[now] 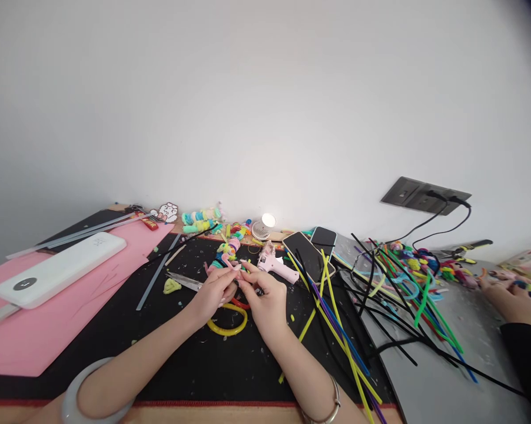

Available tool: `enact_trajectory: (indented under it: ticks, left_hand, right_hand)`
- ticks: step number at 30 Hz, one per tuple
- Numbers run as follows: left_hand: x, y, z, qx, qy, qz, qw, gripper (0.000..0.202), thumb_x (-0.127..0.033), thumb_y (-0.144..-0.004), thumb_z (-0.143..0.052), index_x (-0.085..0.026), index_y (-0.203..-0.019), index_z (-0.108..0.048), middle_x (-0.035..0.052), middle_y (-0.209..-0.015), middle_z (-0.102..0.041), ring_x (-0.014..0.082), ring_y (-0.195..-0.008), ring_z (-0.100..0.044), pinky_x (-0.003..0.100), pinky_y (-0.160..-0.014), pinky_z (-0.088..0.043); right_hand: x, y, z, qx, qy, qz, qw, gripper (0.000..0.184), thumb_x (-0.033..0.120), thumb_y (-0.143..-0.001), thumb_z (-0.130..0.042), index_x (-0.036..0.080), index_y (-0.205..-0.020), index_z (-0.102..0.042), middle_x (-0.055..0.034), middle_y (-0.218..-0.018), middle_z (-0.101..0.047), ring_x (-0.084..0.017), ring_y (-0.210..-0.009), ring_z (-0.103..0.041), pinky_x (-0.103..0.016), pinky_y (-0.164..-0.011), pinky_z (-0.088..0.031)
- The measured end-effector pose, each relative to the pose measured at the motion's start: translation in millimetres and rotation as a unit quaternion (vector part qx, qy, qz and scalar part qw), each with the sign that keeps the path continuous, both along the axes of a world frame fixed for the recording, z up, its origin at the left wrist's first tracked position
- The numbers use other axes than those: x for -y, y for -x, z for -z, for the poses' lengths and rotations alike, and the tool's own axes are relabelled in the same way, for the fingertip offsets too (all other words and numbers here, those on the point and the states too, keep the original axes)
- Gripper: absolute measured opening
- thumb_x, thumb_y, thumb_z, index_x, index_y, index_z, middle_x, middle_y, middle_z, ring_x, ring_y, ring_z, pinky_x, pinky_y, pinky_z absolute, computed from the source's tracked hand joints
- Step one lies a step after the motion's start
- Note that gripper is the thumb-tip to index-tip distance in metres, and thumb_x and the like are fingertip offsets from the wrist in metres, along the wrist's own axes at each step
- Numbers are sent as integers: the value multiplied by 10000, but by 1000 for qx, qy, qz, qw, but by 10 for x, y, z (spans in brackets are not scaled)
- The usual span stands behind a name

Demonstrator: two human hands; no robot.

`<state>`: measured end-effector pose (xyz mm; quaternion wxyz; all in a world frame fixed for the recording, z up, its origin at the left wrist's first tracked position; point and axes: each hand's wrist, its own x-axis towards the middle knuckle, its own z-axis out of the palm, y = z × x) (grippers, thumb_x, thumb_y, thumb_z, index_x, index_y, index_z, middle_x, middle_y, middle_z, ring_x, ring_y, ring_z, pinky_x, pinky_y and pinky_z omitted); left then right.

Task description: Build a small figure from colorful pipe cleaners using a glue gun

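Both hands meet over the middle of the black mat (pixel 190 359) that covers the surface. Left hand (pixel 213 296) and right hand (pixel 266 301) are each pinched at the fingertips on a small pink pipe-cleaner piece (pixel 238 271), held just above the mat; its exact shape is too small to make out.

Directly under the hands: a yellow pipe-cleaner ring (pixel 228 328) lying flat, with a red bit (pixel 240 305) touching its upper edge. Just left of the left hand: scissors (pixel 185 281), and beside them a yellow-green fuzzy lump (pixel 172 287). Just behind the right hand: a white glue gun (pixel 277 268). Behind the held piece stands a pink, green and blue pipe-cleaner figure (pixel 228 252).

Right of the right hand, a loose fan of long pipe cleaners (pixel 341 321), yellow, black, purple, blue and green, lies across the mat edge and onto a grey sheet (pixel 442 377). Some of them cross two smartphones (pixel 313 247) lying face up side by side. Further right is a heap of small colourful pipe-cleaner pieces (pixel 413 259), and beyond it another person's hands (pixel 510 294) at work, well apart from mine.

Far left: pink paper (pixel 31 338) with a white power bank (pixel 57 270) on top. On the wall, a dark socket plate (pixel 418 194) with two black cables plugged in
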<state>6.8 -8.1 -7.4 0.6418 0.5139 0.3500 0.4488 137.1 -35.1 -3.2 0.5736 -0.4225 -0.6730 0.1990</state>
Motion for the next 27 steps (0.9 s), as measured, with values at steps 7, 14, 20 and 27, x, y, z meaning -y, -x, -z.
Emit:
enact_trajectory:
  ticks: [7,14,20,27]
  left_hand:
    - [1,-3,-7,47,32,-11,998,390,-521,-817,-562,-177,-638,-524,-102,-336,-287,45,-315,-188,221,-384,-130]
    - [30,-37,30,98,64,54,992,404,-525,-884,-495,-179,-675,-479,-114,-351,-278,36,-315,-164,206,-385,-166]
    - [36,-32,29,117,87,85,986,400,-515,-892,-502,-179,-676,-476,-120,-353,-290,35,-318,-149,205,-396,-164]
    - [22,-14,16,111,84,99,985,519,-522,-875,-525,-186,-509,-374,-98,-340,-271,29,-313,-175,227,-405,-133]
  right_hand:
    - [-7,-28,-34,113,-109,52,986,134,185,-877,-602,192,-977,-691,-127,-1099,-713,-234,-997,-690,-345,-829,-559]
    - [-25,-53,-67,110,-139,90,980,110,168,-876,-602,216,-894,-699,-96,-1080,-723,-231,-1002,-643,-413,-874,-537]
    - [-43,-84,-45,131,-165,101,972,162,125,-878,-587,245,-849,-691,-58,-1045,-735,-240,-999,-603,-441,-846,-526]
    - [-64,-127,-99,171,-165,67,969,152,123,-882,-586,228,-861,-695,-68,-1046,-713,-229,-945,-571,-402,-818,-525]
